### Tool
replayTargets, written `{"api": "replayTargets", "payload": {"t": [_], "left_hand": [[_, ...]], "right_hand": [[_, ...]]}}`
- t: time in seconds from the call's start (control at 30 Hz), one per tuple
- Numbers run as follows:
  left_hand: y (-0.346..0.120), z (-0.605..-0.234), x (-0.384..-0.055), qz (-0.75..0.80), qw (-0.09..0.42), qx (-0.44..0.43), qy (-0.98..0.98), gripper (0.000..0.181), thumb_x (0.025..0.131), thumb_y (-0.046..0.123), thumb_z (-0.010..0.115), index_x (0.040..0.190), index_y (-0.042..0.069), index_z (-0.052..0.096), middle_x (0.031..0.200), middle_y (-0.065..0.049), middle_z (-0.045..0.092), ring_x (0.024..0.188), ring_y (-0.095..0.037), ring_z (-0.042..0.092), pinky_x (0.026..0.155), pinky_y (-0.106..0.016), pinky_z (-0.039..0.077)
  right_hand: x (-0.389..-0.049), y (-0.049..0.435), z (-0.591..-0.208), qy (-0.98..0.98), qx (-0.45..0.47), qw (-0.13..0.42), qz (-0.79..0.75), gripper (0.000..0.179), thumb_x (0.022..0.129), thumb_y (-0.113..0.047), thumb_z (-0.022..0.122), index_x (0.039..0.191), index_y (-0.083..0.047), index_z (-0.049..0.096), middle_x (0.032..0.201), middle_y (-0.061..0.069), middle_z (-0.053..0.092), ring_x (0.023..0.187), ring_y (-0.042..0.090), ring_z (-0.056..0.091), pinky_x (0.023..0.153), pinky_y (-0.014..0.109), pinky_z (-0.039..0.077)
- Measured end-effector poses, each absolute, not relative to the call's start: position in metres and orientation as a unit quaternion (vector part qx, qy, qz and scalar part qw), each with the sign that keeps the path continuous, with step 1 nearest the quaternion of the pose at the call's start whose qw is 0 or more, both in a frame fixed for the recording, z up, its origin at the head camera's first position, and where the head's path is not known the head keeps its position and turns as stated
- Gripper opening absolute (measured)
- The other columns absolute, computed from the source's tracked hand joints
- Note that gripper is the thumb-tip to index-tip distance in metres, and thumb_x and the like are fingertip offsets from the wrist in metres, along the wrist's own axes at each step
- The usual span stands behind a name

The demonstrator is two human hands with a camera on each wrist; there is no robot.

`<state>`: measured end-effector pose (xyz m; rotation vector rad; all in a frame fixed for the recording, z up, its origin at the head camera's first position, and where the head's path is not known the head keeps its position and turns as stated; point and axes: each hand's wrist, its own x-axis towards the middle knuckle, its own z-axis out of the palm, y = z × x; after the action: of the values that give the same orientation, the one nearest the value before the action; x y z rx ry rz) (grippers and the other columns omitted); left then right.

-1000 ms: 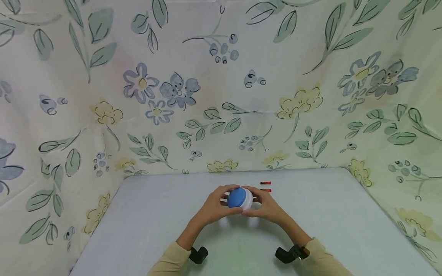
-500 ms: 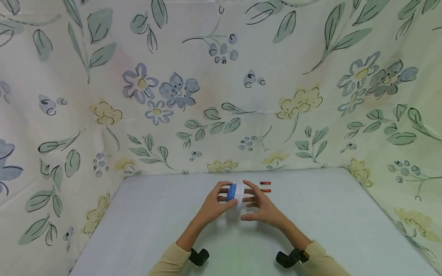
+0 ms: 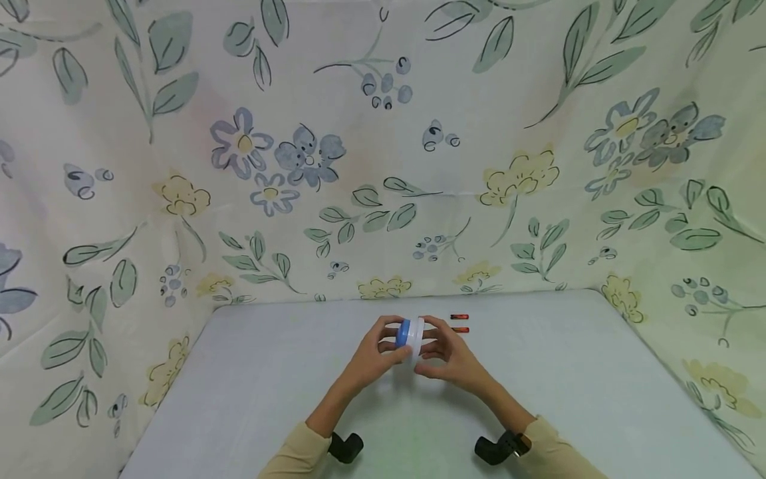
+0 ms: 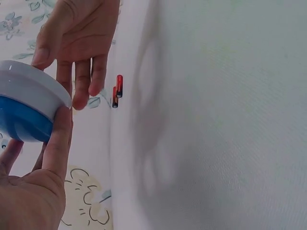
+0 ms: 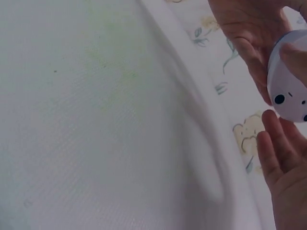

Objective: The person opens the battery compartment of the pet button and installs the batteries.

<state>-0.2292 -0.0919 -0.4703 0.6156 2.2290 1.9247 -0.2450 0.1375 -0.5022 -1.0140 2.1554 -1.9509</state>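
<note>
Both hands hold a round blue-and-white object [image 3: 414, 336] above the table, tilted on its side. My left hand [image 3: 369, 359] grips the blue side, with a finger against the white rim in the left wrist view. From the other side, my right hand [image 3: 459, 362] spans the white disc, its fingertips at the rim. The right wrist view shows black dots like a face on the white side [image 5: 280, 85], where a fingertip lies across it. Part of the blue half is hidden by the left hand.
Beyond the right hand, two small red-and-black batteries [image 3: 459, 317] lie side by side on the white table [image 3: 269, 359]. A floral cloth [image 3: 383, 146] hangs behind the table and along its sides. Each wrist wears a black camera.
A second ago both hands held the object with its blue face toward me. It then turned edge-on and the right hand spread away; now the right fingers have closed in on the white disc again.
</note>
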Motion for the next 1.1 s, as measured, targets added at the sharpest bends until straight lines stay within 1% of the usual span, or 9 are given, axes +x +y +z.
{"api": "replayTargets", "payload": {"t": [0.17,0.27,0.43,0.53,0.63,0.73,0.8,1.03,1.1], "left_hand": [[-0.091,-0.471,-0.229,0.65,0.072,0.203,0.729,0.055,0.1,0.021,0.068,0.146,0.01,0.04,0.135,-0.022,0.052,0.111,-0.034,0.063,0.085,-0.042,0.057],[-0.091,-0.469,-0.228,0.659,0.086,0.207,0.718,0.055,0.101,0.021,0.066,0.147,0.008,0.037,0.136,-0.024,0.051,0.113,-0.035,0.063,0.086,-0.044,0.056],[-0.092,-0.466,-0.228,0.651,0.104,0.216,0.72,0.056,0.103,0.02,0.063,0.151,0.009,0.034,0.139,-0.024,0.051,0.117,-0.036,0.061,0.09,-0.045,0.055],[-0.092,-0.467,-0.229,0.635,0.097,0.236,0.73,0.06,0.103,0.017,0.063,0.154,0.011,0.033,0.142,-0.022,0.048,0.12,-0.036,0.059,0.095,-0.045,0.052],[-0.093,-0.467,-0.228,0.617,0.085,0.258,0.739,0.063,0.101,0.015,0.065,0.156,0.016,0.035,0.143,-0.018,0.048,0.122,-0.032,0.059,0.097,-0.042,0.05],[-0.095,-0.468,-0.228,0.608,0.079,0.272,0.742,0.064,0.1,0.014,0.067,0.156,0.018,0.038,0.142,-0.015,0.05,0.12,-0.029,0.06,0.096,-0.039,0.051],[-0.097,-0.468,-0.227,0.605,0.075,0.276,0.743,0.063,0.1,0.014,0.067,0.156,0.018,0.038,0.141,-0.015,0.05,0.119,-0.027,0.061,0.094,-0.037,0.052],[-0.104,-0.471,-0.226,0.604,0.071,0.281,0.743,0.063,0.098,0.007,0.067,0.154,0.01,0.04,0.145,-0.016,0.048,0.119,-0.03,0.061,0.093,-0.037,0.052],[-0.105,-0.472,-0.226,0.601,0.074,0.284,0.743,0.063,0.097,0.006,0.068,0.154,0.007,0.039,0.146,-0.018,0.048,0.118,-0.032,0.062,0.092,-0.035,0.053]], "right_hand": [[-0.245,0.134,-0.504,0.704,-0.325,0.039,-0.631,0.096,0.082,0.0,0.085,0.158,-0.012,0.027,0.133,0.021,0.052,0.104,0.032,0.066,0.092,0.046,0.053],[-0.245,0.133,-0.505,0.704,-0.32,0.032,-0.633,0.095,0.081,0.001,0.085,0.156,-0.012,0.028,0.13,0.022,0.052,0.102,0.033,0.066,0.091,0.046,0.054],[-0.243,0.134,-0.503,0.711,-0.309,0.021,-0.631,0.093,0.08,0.0,0.087,0.154,-0.013,0.032,0.125,0.021,0.054,0.097,0.033,0.067,0.088,0.045,0.055],[-0.242,0.136,-0.503,0.719,-0.305,0.016,-0.624,0.092,0.079,0.0,0.087,0.153,-0.012,0.034,0.123,0.02,0.054,0.095,0.033,0.066,0.086,0.042,0.056],[-0.242,0.138,-0.503,0.726,-0.306,0.013,-0.616,0.092,0.078,0.0,0.088,0.153,-0.012,0.035,0.12,0.021,0.053,0.091,0.032,0.066,0.083,0.04,0.057],[-0.243,0.139,-0.503,0.73,-0.31,0.014,-0.609,0.092,0.077,-0.002,0.089,0.152,-0.012,0.036,0.119,0.021,0.052,0.087,0.031,0.065,0.08,0.04,0.058],[-0.242,0.138,-0.502,0.736,-0.307,0.015,-0.604,0.092,0.077,-0.003,0.089,0.152,-0.012,0.037,0.118,0.02,0.05,0.085,0.028,0.064,0.079,0.039,0.058],[-0.222,0.136,-0.468,0.757,-0.294,0.016,-0.584,0.089,0.075,0.003,0.089,0.148,0.006,0.038,0.112,0.021,0.048,0.084,0.03,0.06,0.077,0.036,0.056],[-0.22,0.136,-0.467,0.763,-0.294,0.015,-0.575,0.089,0.075,0.001,0.089,0.148,0.006,0.039,0.111,0.02,0.048,0.084,0.028,0.059,0.077,0.037,0.056]]}}
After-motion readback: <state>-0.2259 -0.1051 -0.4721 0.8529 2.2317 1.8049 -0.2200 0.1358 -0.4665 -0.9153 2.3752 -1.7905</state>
